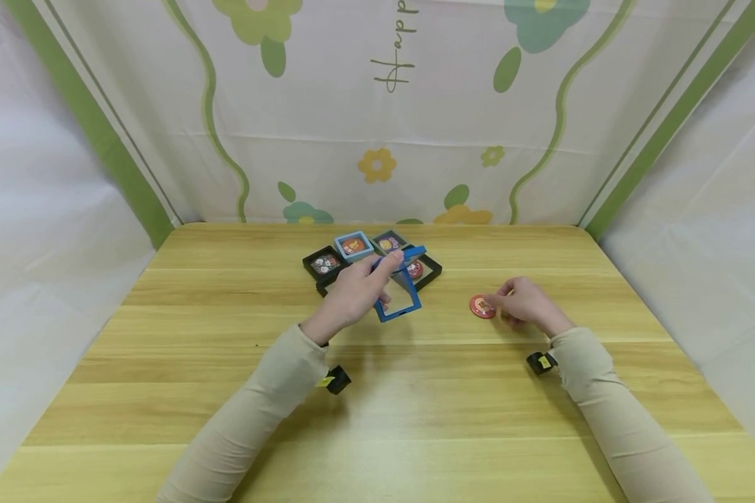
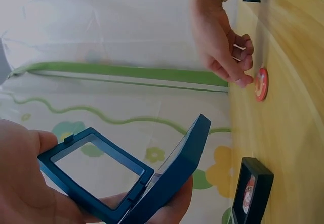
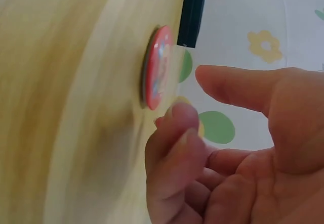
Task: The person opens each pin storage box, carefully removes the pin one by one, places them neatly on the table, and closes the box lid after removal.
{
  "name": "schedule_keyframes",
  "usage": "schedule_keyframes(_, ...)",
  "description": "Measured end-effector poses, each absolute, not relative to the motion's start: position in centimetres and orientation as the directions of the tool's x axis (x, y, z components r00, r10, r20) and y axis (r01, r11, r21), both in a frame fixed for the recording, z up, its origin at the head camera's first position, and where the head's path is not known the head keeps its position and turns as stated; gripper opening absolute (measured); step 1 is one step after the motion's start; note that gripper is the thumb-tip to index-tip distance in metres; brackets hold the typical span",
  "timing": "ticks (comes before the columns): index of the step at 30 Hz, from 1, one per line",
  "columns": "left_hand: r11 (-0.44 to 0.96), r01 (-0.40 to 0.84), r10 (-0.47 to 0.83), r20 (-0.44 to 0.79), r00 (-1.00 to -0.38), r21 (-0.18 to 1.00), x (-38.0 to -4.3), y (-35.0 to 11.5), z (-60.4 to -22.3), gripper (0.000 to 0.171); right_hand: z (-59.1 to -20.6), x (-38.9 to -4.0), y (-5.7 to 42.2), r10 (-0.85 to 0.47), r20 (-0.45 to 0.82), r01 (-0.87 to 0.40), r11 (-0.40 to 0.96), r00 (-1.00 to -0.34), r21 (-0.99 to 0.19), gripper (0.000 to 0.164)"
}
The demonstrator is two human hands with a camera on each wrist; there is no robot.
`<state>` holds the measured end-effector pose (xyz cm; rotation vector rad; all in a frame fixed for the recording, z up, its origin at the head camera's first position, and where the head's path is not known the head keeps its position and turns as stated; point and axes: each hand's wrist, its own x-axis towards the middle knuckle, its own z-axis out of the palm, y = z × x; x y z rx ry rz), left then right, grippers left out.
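My left hand [image 1: 355,290] grips a blue hinged display frame [image 1: 407,305], whose two halves stand apart. In the left wrist view the blue frame [image 2: 169,176] has a clear window in each half, and fingers show behind it. A round red badge [image 1: 481,306] with a picture lies flat on the table. Beside it hovers my right hand [image 1: 528,304], thumb and fingers apart and a little bent. Seen from the right wrist, a gap separates the thumb from the fingers, and the red badge [image 3: 159,67] lies just past the fingertips.
Behind my left hand several small frames with badges inside are grouped: a black one [image 1: 324,263], a light blue one [image 1: 354,245], a dark green one [image 1: 388,242] and another black one [image 1: 433,268]. The wooden table [image 1: 403,433] ends at a flowered cloth [image 1: 327,126].
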<state>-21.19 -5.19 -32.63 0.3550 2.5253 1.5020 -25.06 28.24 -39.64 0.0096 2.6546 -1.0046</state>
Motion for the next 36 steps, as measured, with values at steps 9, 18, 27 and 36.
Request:
schedule_keyframes(9, 0.370, 0.089, 0.280, -0.020, -0.960, 0.925, -22.8, -7.8, -30.9, 0.078, -38.4, -24.3, 27.5, -0.148, -0.260, 0.048, 0.782, -0.954, -0.622, 0.042)
schedule_keyframes(18, 0.372, -0.006, 0.212, -0.091, -0.973, 0.928, -25.0, -13.8, -31.0, 0.079, -37.2, -23.8, 26.7, -0.200, -0.230, -0.018, 0.790, -0.952, -0.613, 0.053)
schedule_keyframes(27, 0.390, -0.070, 0.143, -0.136, -0.980, 0.918, -26.4, -21.0, -32.7, 0.088, -36.8, -23.8, 26.4, -0.221, -0.233, -0.024, 0.773, -0.947, -0.634, 0.065)
schedule_keyframes(36, 0.397, -0.084, 0.170, -0.163, -0.972, 0.914, -27.1, -23.4, -33.6, 0.089, -37.1, -23.6, 26.6, -0.222, -0.252, -0.015, 0.777, -0.942, -0.629, 0.066)
